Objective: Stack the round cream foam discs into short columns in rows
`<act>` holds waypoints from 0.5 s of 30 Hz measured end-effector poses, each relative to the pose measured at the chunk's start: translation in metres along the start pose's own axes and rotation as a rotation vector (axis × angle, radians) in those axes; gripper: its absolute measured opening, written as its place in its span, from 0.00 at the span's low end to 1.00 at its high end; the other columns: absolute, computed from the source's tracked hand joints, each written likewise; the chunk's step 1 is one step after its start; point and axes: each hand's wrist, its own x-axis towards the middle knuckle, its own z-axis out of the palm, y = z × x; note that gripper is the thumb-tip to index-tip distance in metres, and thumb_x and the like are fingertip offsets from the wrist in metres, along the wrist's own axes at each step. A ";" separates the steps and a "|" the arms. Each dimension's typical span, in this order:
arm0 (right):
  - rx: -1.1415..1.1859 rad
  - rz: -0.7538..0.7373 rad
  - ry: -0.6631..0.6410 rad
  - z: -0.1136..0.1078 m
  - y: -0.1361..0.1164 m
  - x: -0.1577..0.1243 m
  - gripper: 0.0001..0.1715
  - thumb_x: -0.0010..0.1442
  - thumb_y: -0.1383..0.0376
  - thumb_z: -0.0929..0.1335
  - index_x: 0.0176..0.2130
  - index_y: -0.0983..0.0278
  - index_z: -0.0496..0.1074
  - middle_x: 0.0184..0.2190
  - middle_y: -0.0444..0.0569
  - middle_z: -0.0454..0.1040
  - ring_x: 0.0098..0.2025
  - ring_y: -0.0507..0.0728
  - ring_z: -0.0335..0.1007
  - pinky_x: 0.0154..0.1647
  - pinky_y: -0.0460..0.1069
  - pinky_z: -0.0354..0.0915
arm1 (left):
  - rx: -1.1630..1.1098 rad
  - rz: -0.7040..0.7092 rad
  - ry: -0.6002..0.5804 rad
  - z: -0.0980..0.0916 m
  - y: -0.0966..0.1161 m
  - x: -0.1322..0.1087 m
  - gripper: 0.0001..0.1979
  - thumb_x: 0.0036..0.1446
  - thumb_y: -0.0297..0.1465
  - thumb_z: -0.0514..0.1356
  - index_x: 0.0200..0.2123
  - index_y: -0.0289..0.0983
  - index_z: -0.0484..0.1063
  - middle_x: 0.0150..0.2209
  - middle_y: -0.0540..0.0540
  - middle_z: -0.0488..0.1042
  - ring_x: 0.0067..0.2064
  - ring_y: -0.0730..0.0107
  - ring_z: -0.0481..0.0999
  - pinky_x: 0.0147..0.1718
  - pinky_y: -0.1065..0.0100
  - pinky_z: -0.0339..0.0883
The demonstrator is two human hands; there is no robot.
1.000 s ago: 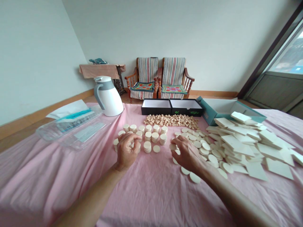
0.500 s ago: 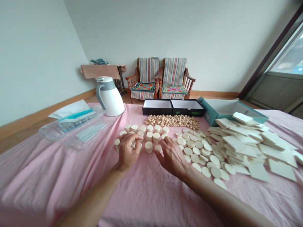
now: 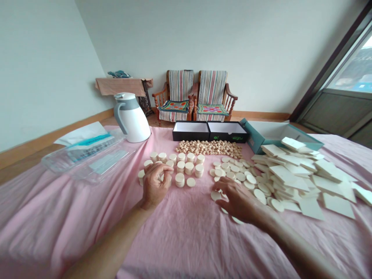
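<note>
left of centre in the frame, the left hand [image 3: 156,183] is curving loosely over the stacks of round discs [image 3: 189,167], thumb and fingertips close together, and whether it is gripping one cannot be told. right of centre, the right hand [image 3: 236,195] is reaching over the loose discs [image 3: 240,177], partly open with nothing visibly gripped, while a flat disc [image 3: 191,182] is lying near mid-frame.

you face a pale wall [image 3: 197,35], two wooden armchairs [image 3: 191,101] with striped covers [image 3: 213,86] before it; daylight enters the window [image 3: 353,73] at your right.
</note>
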 end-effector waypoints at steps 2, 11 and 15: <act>-0.008 -0.002 -0.009 0.006 -0.004 -0.004 0.08 0.52 0.72 0.65 0.35 0.64 0.71 0.37 0.50 0.68 0.38 0.54 0.66 0.38 0.47 0.59 | -0.001 -0.002 0.002 0.000 -0.001 0.000 0.08 0.50 0.23 0.55 0.26 0.38 0.72 0.29 0.49 0.75 0.35 0.66 0.73 0.41 0.63 0.63; 0.034 -0.188 0.061 0.014 -0.012 0.001 0.22 0.49 0.79 0.61 0.41 0.62 0.70 0.41 0.50 0.69 0.45 0.56 0.65 0.46 0.50 0.61 | 0.001 -0.004 -0.006 -0.001 -0.001 0.000 0.08 0.50 0.23 0.54 0.26 0.38 0.72 0.28 0.49 0.75 0.35 0.66 0.73 0.41 0.63 0.62; -0.004 -0.127 0.141 0.018 -0.011 0.002 0.18 0.53 0.74 0.63 0.44 0.64 0.68 0.40 0.52 0.68 0.43 0.57 0.65 0.44 0.51 0.61 | -0.004 -0.009 0.002 -0.001 0.002 0.001 0.08 0.50 0.23 0.54 0.26 0.38 0.72 0.28 0.49 0.75 0.35 0.66 0.73 0.41 0.63 0.62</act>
